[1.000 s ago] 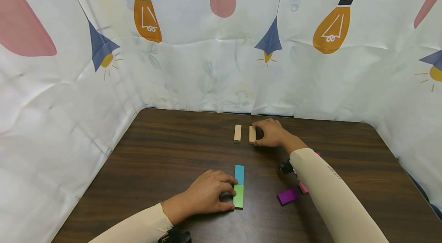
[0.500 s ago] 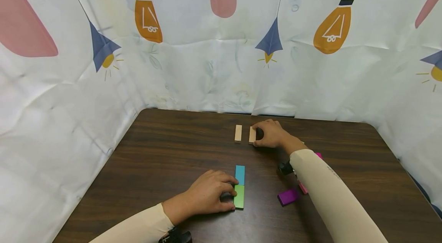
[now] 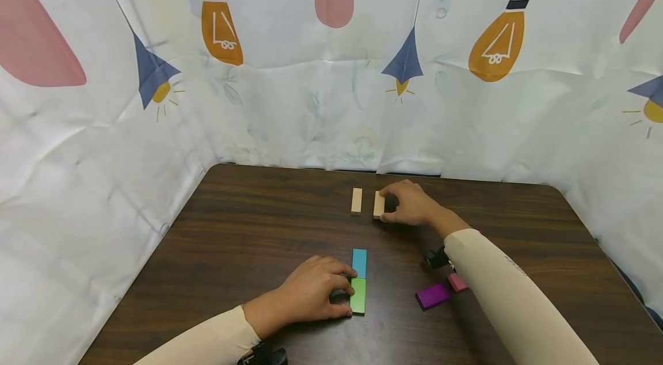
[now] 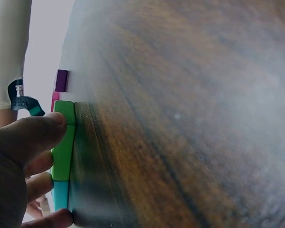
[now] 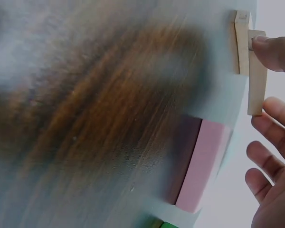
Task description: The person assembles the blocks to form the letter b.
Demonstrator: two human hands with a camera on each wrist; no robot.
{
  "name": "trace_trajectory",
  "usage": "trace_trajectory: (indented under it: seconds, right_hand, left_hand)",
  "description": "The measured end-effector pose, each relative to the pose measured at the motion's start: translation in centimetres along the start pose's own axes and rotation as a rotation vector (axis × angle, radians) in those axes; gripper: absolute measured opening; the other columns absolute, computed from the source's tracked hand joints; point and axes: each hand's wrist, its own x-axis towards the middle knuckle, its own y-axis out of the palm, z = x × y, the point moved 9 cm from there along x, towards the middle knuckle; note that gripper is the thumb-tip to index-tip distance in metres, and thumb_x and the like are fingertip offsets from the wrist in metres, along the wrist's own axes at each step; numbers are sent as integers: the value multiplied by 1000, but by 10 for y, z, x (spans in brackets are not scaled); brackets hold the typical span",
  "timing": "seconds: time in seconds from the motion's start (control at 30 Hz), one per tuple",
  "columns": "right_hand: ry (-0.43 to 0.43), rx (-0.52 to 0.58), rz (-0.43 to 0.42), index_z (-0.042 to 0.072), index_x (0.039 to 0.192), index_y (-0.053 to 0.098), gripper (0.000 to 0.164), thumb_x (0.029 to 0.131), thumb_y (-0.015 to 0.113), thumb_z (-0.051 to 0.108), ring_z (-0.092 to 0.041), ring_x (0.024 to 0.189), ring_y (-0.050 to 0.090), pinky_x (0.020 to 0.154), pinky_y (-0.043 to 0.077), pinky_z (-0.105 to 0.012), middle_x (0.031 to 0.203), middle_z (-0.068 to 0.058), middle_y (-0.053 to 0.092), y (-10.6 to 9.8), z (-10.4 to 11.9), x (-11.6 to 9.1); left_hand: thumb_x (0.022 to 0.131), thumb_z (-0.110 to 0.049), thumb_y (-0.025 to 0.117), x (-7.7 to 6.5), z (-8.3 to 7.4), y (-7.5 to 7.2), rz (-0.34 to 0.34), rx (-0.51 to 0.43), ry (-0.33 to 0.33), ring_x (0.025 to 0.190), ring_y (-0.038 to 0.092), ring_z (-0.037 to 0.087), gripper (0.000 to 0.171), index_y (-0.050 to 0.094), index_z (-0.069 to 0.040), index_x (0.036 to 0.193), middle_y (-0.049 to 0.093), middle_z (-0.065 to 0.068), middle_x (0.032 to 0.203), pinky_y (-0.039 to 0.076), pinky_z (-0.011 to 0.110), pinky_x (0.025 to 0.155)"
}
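Observation:
My right hand (image 3: pixel 411 204) pinches a plain wooden block (image 3: pixel 379 205) lengthwise, thumb at its near end and index finger at its far end. A second wooden block (image 3: pixel 356 201) lies parallel to its left, a narrow gap between them in the head view. Nearer to me, a light green block (image 3: pixel 358 296) and a blue block (image 3: pixel 359 263) stand end to end in a line. Along their left side rests my left hand (image 3: pixel 313 287), its thumb touching the green block's near end and its fingertips on the left edge around the joint.
A purple block (image 3: pixel 432 296) lies right of the green one, with a pink block (image 3: pixel 457 282) beside it, partly under the right sleeve (image 3: pixel 510 290). In the right wrist view a dark green piece (image 5: pixel 168 224) shows at the bottom. A patterned curtain (image 3: pixel 311 111) borders the table's back edge.
My right hand has drawn the wooden block slightly nearer to me, and its forearm has swung right, uncovering more of the pink block. The left hand stays put.

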Motion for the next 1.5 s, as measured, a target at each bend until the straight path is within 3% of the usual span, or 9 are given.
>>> trace_trajectory:
  seconds: [0.33,0.77,1.03,1.5]
  right_hand:
    - [-85,55,-11,14,139,62,62,87,80,42,-30,135,42,105,39,-54,137,-1,61,-1,18,-19]
    - [-121,32,-32,13,137,63,60,87,80,43,-30,136,45,109,36,-56,138,-2,61,4,35,-26]
    - [-135,36,-20,15,136,64,59,87,80,43,-28,136,46,109,38,-53,138,0,60,13,45,-26]
    - [-175,7,6,14,133,66,59,86,81,45,-26,133,48,110,38,-50,134,1,63,25,59,-23]
  left_hand:
    - [88,-49,78,1,-1,0,-3,7,5,118,60,13,27,80,-30,106,65,-10,129,49,38,95]
    - [89,-47,77,1,-1,0,9,5,0,118,60,13,25,79,-29,106,65,-10,130,49,39,95]
    - [88,-49,78,1,-2,-2,-20,23,24,116,61,13,26,79,-30,105,66,-9,129,50,38,93]
    - [89,-49,77,1,-2,-1,-13,12,24,117,61,13,26,79,-30,106,65,-10,129,49,39,95]
